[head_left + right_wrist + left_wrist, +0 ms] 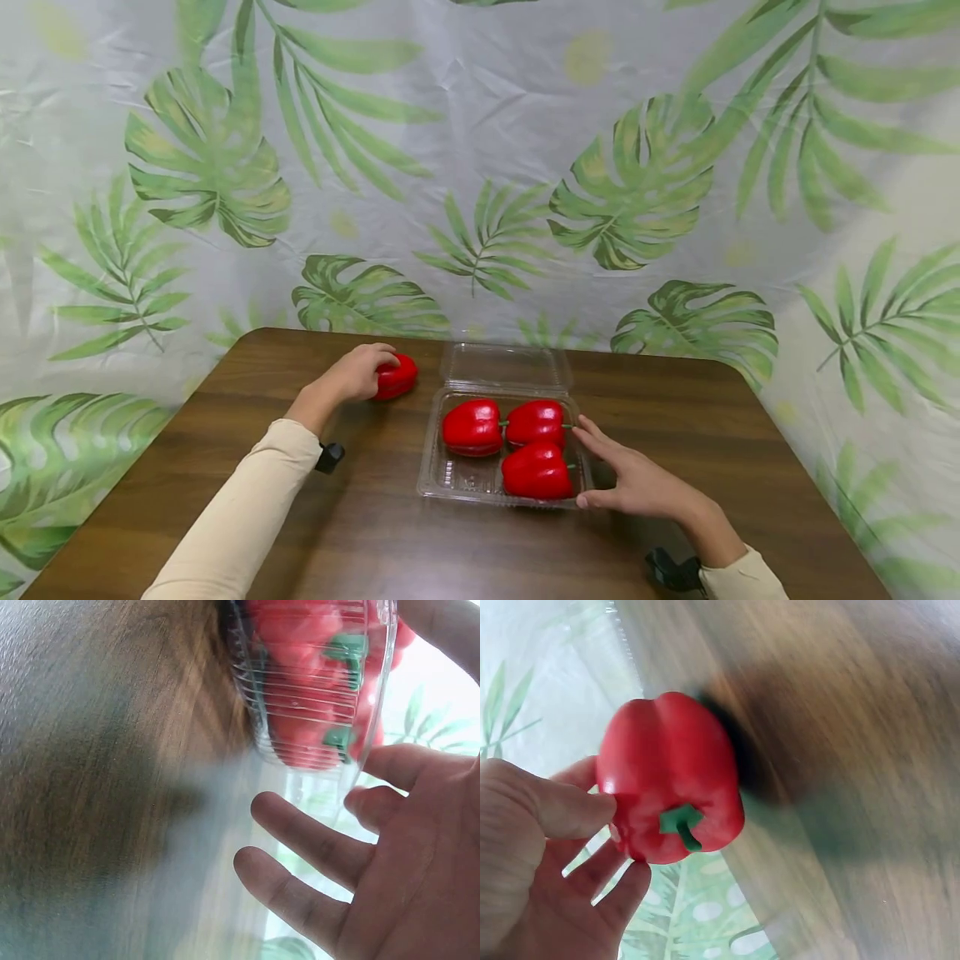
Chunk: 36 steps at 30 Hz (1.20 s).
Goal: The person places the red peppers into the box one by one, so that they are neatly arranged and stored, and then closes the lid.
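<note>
At the back left of the table, my left hand [358, 371] grips a red bell pepper [396, 377]. The left wrist view shows the thumb and fingers on one side of that bell pepper, near its green stem [681, 822]. A clear plastic container [467, 483] holds three more red bell peppers: one back left [472, 427], one back right [535, 423] and one front right [537, 471]. My right hand [641, 477] rests its thumb and fingertips along the container's right rim, the fingers spread. In the right wrist view, two extended fingers [300, 829] stand off the ribbed wall.
The container's clear lid [510, 367] lies folded back toward the table's far edge. Behind the brown wooden table [375, 533] hangs a leaf-patterned sheet [487, 150]. The container's front left part shows bare plastic.
</note>
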Available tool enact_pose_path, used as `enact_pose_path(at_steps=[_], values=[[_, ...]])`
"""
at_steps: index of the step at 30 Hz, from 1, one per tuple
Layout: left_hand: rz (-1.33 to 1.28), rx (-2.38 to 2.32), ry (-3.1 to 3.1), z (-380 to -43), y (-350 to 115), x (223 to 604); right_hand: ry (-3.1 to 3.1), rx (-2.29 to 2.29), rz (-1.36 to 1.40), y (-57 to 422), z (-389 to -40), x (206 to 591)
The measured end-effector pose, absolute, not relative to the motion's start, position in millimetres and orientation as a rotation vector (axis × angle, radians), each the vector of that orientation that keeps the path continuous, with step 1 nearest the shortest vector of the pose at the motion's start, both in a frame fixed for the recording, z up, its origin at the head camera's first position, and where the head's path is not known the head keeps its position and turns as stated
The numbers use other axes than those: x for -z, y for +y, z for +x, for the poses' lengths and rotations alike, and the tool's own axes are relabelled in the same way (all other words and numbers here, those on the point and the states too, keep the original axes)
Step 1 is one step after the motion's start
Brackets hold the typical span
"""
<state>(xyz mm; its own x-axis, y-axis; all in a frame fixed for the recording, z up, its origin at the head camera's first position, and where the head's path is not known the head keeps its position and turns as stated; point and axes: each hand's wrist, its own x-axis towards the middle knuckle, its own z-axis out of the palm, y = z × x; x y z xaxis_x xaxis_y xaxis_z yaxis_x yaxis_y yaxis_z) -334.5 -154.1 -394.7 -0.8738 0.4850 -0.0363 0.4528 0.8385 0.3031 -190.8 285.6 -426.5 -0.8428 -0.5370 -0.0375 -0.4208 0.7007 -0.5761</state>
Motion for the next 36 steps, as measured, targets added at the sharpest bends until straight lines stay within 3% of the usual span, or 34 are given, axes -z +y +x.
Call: enact_pose_path(at_steps=[23,36], values=[[0.49,-0.162,3.167,-323.7,-151.6,390.9,2.731,0.818,-0.765,288.0,-188.2,420.8],[0.371,-0.431,3.054,-317.6,-171.5,400.4,2.673,0.857,-0.755,285.0,-190.1,422.9]])
